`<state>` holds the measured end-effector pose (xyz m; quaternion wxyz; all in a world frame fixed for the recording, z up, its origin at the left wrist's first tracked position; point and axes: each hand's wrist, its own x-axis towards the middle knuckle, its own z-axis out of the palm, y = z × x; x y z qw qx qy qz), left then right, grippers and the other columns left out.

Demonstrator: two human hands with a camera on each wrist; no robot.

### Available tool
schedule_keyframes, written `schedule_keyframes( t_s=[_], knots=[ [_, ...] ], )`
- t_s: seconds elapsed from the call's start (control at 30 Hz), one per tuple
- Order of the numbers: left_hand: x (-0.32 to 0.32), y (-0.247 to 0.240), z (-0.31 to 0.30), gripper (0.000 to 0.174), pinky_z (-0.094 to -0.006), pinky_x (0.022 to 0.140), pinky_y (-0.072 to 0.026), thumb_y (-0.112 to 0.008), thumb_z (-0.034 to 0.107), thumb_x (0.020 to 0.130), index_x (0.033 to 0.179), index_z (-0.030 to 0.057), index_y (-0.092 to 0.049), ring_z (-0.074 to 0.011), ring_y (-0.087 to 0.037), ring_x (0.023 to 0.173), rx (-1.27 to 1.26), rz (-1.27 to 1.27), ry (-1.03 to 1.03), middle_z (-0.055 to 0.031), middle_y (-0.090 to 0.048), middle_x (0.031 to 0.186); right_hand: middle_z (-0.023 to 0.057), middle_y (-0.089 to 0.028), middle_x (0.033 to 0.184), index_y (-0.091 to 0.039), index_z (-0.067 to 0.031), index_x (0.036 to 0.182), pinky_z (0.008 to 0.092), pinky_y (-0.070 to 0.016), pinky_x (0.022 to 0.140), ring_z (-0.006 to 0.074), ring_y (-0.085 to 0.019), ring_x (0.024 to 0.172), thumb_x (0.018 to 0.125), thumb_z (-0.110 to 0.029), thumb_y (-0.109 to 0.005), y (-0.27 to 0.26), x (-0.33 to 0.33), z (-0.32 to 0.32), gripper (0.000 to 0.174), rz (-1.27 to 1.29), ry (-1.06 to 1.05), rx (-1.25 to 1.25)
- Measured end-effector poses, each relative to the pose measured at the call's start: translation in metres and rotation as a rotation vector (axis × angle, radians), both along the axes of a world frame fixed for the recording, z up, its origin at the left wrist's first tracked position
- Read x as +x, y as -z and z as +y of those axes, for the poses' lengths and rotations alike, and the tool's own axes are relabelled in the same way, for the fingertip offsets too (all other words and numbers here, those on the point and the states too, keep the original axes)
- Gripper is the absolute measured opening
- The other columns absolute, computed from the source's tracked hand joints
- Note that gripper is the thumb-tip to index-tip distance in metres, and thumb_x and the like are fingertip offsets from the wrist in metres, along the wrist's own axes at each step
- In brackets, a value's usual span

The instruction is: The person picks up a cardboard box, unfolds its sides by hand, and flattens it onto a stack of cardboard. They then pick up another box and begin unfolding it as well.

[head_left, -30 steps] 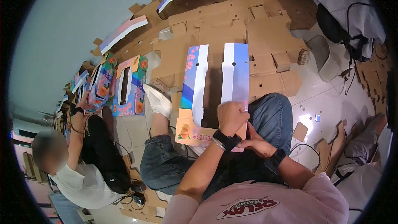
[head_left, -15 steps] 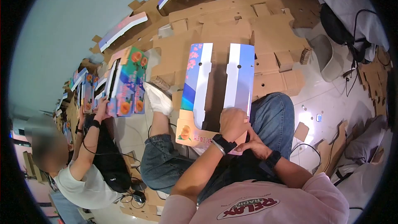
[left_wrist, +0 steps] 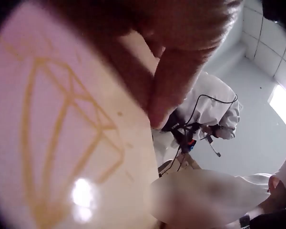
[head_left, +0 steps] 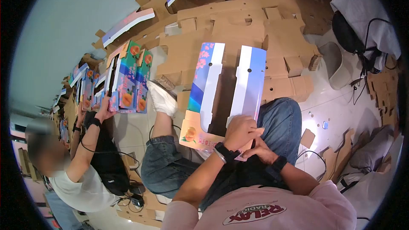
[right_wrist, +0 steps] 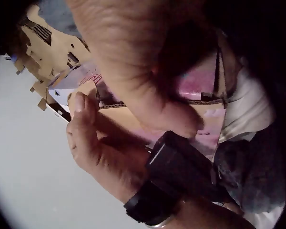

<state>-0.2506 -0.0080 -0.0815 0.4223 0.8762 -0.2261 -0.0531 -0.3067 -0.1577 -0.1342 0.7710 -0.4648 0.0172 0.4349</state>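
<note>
A printed cardboard box [head_left: 254, 87], with white edges, a long open slot and a peach picture on its near end, sits in front of my body. My left hand [head_left: 240, 133] is at its near right corner. In the right wrist view, that hand's fingers [right_wrist: 84, 106] pinch a small tan flap [right_wrist: 88, 89]. My right hand [head_left: 262, 151] grips the same corner from the right, with its thumb [right_wrist: 167, 117] laid across the near panel [right_wrist: 211, 125]. The left wrist view shows a pale panel [left_wrist: 19, 119] with an orange diamond-shaped drawing, very close.
Flattened brown cardboard [head_left: 238, 30] lies stacked beyond the box. At left another person [head_left: 85, 187] handles peach-printed boxes [head_left: 128, 76]. A grey stool-like object [head_left: 334, 66], cables and cardboard scraps [head_left: 307, 137] lie on the tiled floor to the right.
My hands stay at the box's near right corner, the left shifting slightly. At left, the other person has lifted a peach-printed box with both hands and brought it beside another.
</note>
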Motion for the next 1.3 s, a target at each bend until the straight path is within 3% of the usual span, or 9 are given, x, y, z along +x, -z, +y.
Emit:
schedule_keyframes(
  t_s=[0.07, 0.17, 0.3, 0.4, 0.47, 0.83, 0.93, 1.0, 1.3],
  knots=[
    [-0.001, -0.006, 0.006, 0.019, -0.0401, 0.072, -0.0457, -0.075, 0.018, 0.070, 0.078, 0.0037, -0.064, -0.0315, -0.059, 0.079, 0.034, 0.035, 0.018, -0.0109, -0.062, 0.080, 0.0071, -0.053, 0.124, -0.032, -0.0028, 0.139, 0.0328, -0.0390, 0.101, 0.0210, -0.050, 0.118, 0.059, 0.007, -0.075, -0.001, -0.003, 0.001, 0.091, -0.037, 0.071, -0.031],
    [-0.010, -0.019, 0.035, 0.051, -0.0406, 0.099, -0.0413, -0.075, 0.011, 0.069, 0.118, 0.0055, -0.059, -0.0329, -0.053, 0.114, -0.101, -0.155, -0.205, -0.0146, -0.058, 0.118, 0.0081, -0.051, 0.126, -0.030, -0.0005, 0.140, 0.0338, -0.0393, 0.101, 0.0222, -0.050, 0.118, 0.061, 0.006, -0.074, -0.011, -0.004, 0.005, 0.091, -0.065, 0.172, -0.042],
    [-0.024, -0.021, 0.104, 0.056, -0.0419, 0.095, -0.0422, -0.076, 0.006, 0.067, 0.119, 0.0001, -0.055, -0.0354, -0.054, 0.107, 0.052, -0.255, -0.693, -0.0168, -0.058, 0.114, 0.0099, -0.049, 0.129, -0.028, -0.0022, 0.143, 0.0351, -0.0398, 0.101, 0.0242, -0.049, 0.118, 0.062, 0.007, -0.072, -0.006, -0.007, 0.005, 0.093, -0.077, 0.174, -0.093],
    [-0.037, -0.001, 0.159, 0.056, -0.0395, 0.092, -0.0443, -0.076, 0.012, 0.071, 0.121, -0.0008, -0.054, -0.0308, -0.058, 0.103, 0.179, -0.189, -0.761, -0.0145, -0.061, 0.112, 0.0105, -0.048, 0.129, -0.028, -0.0030, 0.144, 0.0360, -0.0399, 0.101, 0.0240, -0.049, 0.118, 0.063, 0.007, -0.071, 0.002, -0.008, 0.004, 0.092, -0.062, 0.168, -0.070],
    [-0.051, 0.012, 0.179, 0.054, -0.0351, 0.093, -0.0433, -0.072, 0.016, 0.081, 0.128, 0.0017, -0.051, -0.0240, -0.056, 0.108, -0.595, 0.725, -0.673, -0.0118, -0.058, 0.121, 0.0107, -0.049, 0.129, -0.029, -0.0027, 0.143, 0.0362, -0.0406, 0.100, 0.0236, -0.050, 0.118, 0.064, 0.007, -0.070, -0.010, -0.006, 0.003, 0.090, -0.029, 0.167, -0.053],
    [-0.095, 0.072, 0.128, 0.055, -0.0398, 0.101, -0.0427, -0.064, 0.024, 0.086, 0.136, 0.0080, -0.045, -0.0206, -0.054, 0.119, -1.090, 1.001, -0.609, -0.0080, -0.054, 0.131, 0.0076, -0.059, 0.121, -0.048, -0.0046, 0.135, 0.0335, -0.0435, 0.097, 0.0214, -0.056, 0.111, 0.058, -0.003, -0.067, -0.068, 0.040, -0.050, 0.079, -0.146, 0.253, -0.218],
    [-0.094, 0.053, 0.085, 0.066, -0.0348, 0.099, -0.0422, -0.066, 0.021, 0.083, 0.141, 0.0064, -0.038, -0.0196, -0.053, 0.119, -1.191, 0.786, -0.616, -0.0095, -0.053, 0.130, 0.0098, -0.059, 0.121, -0.050, -0.0039, 0.133, 0.0357, -0.0425, 0.097, 0.0235, -0.056, 0.112, 0.060, -0.003, -0.069, -0.082, 0.059, -0.055, 0.076, -0.538, 0.320, -0.438],
    [-0.091, 0.035, 0.077, 0.069, -0.0347, 0.097, -0.0438, -0.066, 0.015, 0.081, 0.142, 0.0036, -0.036, -0.0208, -0.053, 0.118, -1.297, 0.729, -0.611, -0.0111, -0.053, 0.130, 0.0112, -0.059, 0.123, -0.049, -0.0029, 0.133, 0.0327, -0.0388, 0.100, 0.0246, -0.054, 0.115, 0.067, -0.005, -0.064, -0.092, 0.063, -0.049, 0.067, -0.973, 0.630, -0.995],
    [-0.093, 0.044, 0.075, 0.086, -0.0348, 0.097, -0.0452, -0.072, 0.007, 0.075, 0.146, -0.0021, -0.024, -0.0233, -0.057, 0.114, -1.354, 0.696, -0.700, -0.0159, -0.052, 0.129, 0.0232, -0.054, 0.123, -0.050, 0.0021, 0.128, 0.0413, -0.0411, 0.099, 0.0405, -0.050, 0.115, 0.070, -0.018, -0.076, -0.120, 0.071, 0.087, 0.067, -1.345, -0.106, -0.682]
  ],
)
